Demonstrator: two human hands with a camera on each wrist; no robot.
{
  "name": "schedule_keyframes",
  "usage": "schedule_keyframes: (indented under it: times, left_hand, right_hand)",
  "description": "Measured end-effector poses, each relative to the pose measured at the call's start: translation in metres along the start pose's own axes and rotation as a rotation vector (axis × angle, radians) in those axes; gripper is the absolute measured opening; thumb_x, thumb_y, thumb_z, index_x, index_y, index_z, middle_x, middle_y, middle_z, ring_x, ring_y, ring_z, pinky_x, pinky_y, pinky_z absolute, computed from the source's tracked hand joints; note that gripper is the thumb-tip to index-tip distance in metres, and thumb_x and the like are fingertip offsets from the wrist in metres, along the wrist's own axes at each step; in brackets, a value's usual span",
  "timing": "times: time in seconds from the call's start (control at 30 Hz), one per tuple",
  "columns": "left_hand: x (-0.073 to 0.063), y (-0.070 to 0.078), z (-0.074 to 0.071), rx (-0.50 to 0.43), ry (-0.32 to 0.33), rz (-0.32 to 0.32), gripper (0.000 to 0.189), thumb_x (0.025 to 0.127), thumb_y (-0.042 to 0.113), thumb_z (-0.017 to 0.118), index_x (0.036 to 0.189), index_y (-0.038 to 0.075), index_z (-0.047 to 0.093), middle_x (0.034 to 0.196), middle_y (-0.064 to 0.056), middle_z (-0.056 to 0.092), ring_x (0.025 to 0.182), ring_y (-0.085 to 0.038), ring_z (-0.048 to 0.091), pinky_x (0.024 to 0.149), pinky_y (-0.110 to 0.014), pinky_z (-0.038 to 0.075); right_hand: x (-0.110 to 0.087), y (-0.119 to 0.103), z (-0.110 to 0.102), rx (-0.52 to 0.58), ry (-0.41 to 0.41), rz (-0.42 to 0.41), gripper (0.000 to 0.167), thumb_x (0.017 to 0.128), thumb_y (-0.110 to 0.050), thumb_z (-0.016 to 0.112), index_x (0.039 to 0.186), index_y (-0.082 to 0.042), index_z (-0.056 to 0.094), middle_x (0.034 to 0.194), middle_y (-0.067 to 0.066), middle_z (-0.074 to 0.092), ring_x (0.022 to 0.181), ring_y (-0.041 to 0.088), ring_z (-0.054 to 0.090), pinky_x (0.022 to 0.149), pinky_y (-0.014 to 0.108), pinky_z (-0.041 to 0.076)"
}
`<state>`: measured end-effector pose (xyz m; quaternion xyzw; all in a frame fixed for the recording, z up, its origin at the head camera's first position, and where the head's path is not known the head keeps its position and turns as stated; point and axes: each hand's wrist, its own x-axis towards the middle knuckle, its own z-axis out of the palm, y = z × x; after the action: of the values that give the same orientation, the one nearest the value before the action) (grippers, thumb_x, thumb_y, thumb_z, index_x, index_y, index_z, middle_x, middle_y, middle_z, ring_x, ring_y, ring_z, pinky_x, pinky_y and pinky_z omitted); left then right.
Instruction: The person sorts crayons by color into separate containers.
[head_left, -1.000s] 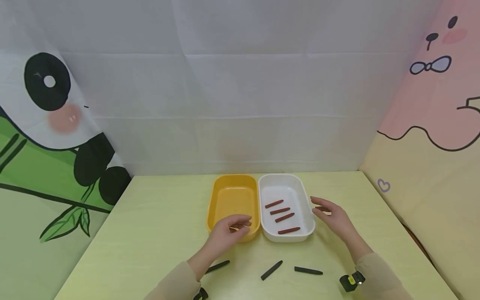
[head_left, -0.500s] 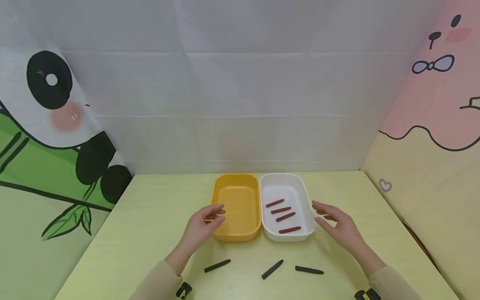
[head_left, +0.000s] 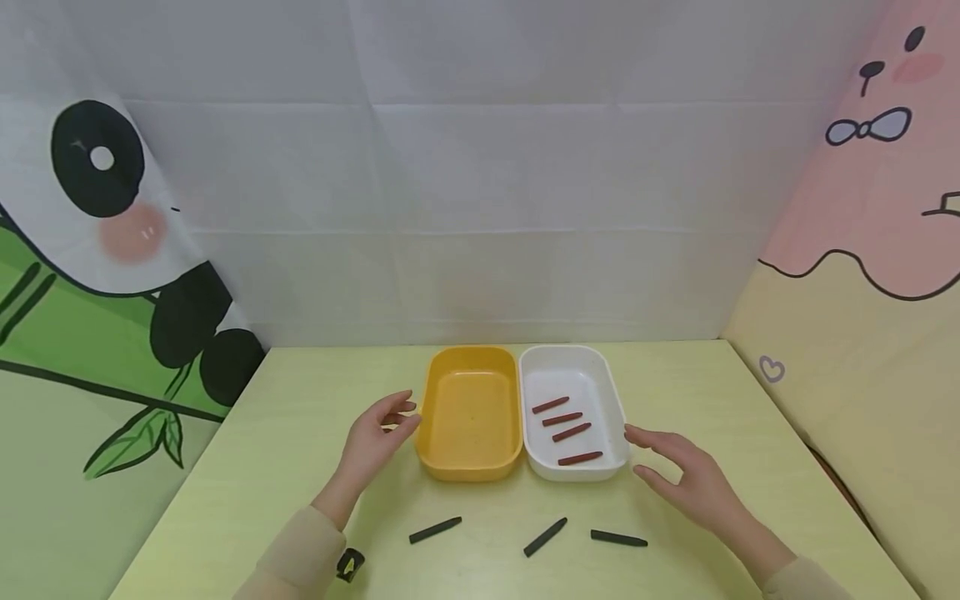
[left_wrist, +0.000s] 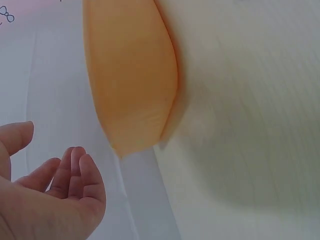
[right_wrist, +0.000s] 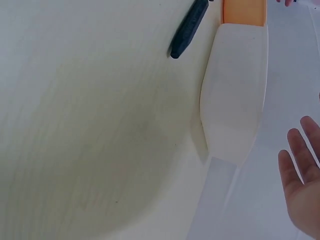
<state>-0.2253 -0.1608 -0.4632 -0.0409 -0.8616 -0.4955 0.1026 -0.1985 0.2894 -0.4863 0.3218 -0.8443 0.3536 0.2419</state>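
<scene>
We cannot slip a hand between the yellow plastic tray (head_left: 471, 417) and the white plastic tray (head_left: 577, 375); they sit too close. Their walls block sliding across the pale yellow-green table (head_left: 322, 392), but we can reach in from above. Four thin red-brown crayons (head_left: 562, 420) get in our way inside the white one. Among three black crayons (head_left: 545, 537) in front, we find more room left of the middle one.

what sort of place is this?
Probably a small indoor booth set up around a tabletop, judging by the creased white backdrop, cartoon-printed side walls and pale yellow-green table.
</scene>
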Motion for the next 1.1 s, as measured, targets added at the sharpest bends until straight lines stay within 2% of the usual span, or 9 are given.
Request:
schedule_keyframes:
  times: [0.1, 0.33, 0.57, 0.7, 0.83, 1.1]
  left_hand:
    - [0.004, -0.007, -0.003, 0.019, -0.023, -0.009, 0.053, 0.092, 0.021, 0.072, 0.141, 0.007, 0.054, 0.126, -0.012, 0.064, 0.106, -0.027, 0.062, 0.087, -0.034, 0.053]
    - [0.021, -0.026, -0.012, 0.009, -0.134, 0.013, 0.066, 0.093, 0.025, 0.072, 0.150, 0.008, 0.042, 0.139, -0.021, 0.053, 0.118, -0.037, 0.056, 0.095, -0.050, 0.049]
    - [0.041, -0.051, -0.015, -0.046, -0.234, -0.010, 0.073, 0.093, 0.028, 0.071, 0.155, 0.015, 0.035, 0.144, -0.020, 0.049, 0.124, -0.038, 0.053, 0.099, -0.052, 0.046]
    - [0.049, -0.054, -0.013, -0.109, -0.310, -0.010, 0.074, 0.094, 0.024, 0.070, 0.157, 0.016, 0.031, 0.145, -0.025, 0.046, 0.125, -0.040, 0.052, 0.095, -0.047, 0.051]
    - [0.055, -0.055, -0.010, -0.189, -0.370, -0.047, 0.074, 0.095, 0.018, 0.069, 0.158, 0.017, 0.029, 0.146, -0.028, 0.043, 0.121, -0.040, 0.056, 0.090, -0.041, 0.054]
    - [0.064, -0.056, -0.002, -0.224, -0.425, -0.069, 0.063, 0.098, 0.009, 0.062, 0.155, 0.010, 0.034, 0.141, -0.032, 0.045, 0.115, -0.041, 0.060, 0.085, -0.040, 0.056]
  right_hand:
    - [-0.006, -0.001, 0.000, 0.009, -0.013, -0.018, 0.063, 0.075, 0.001, 0.082, 0.134, -0.014, 0.064, 0.124, -0.004, 0.067, 0.113, 0.006, 0.057, 0.098, 0.010, 0.035]
    - [-0.020, 0.006, 0.006, 0.042, -0.061, -0.087, 0.062, 0.072, 0.002, 0.084, 0.130, -0.010, 0.066, 0.124, -0.003, 0.067, 0.112, 0.007, 0.058, 0.098, 0.012, 0.038]
    - [-0.035, 0.010, 0.017, 0.108, -0.130, -0.179, 0.051, 0.079, -0.009, 0.083, 0.128, -0.008, 0.067, 0.123, -0.001, 0.067, 0.112, 0.008, 0.058, 0.099, 0.012, 0.038]
    - [-0.041, 0.009, 0.022, 0.117, -0.167, -0.201, 0.052, 0.081, -0.013, 0.082, 0.130, -0.008, 0.065, 0.124, -0.001, 0.067, 0.111, 0.010, 0.058, 0.099, 0.012, 0.037]
    - [-0.044, 0.010, 0.027, 0.109, -0.219, -0.226, 0.056, 0.081, -0.014, 0.083, 0.133, -0.009, 0.063, 0.125, -0.002, 0.066, 0.112, 0.011, 0.059, 0.100, 0.013, 0.037]
    - [-0.049, 0.016, 0.036, 0.034, -0.282, -0.258, 0.061, 0.076, -0.013, 0.085, 0.133, -0.012, 0.063, 0.124, -0.005, 0.066, 0.109, 0.013, 0.060, 0.100, 0.009, 0.031]
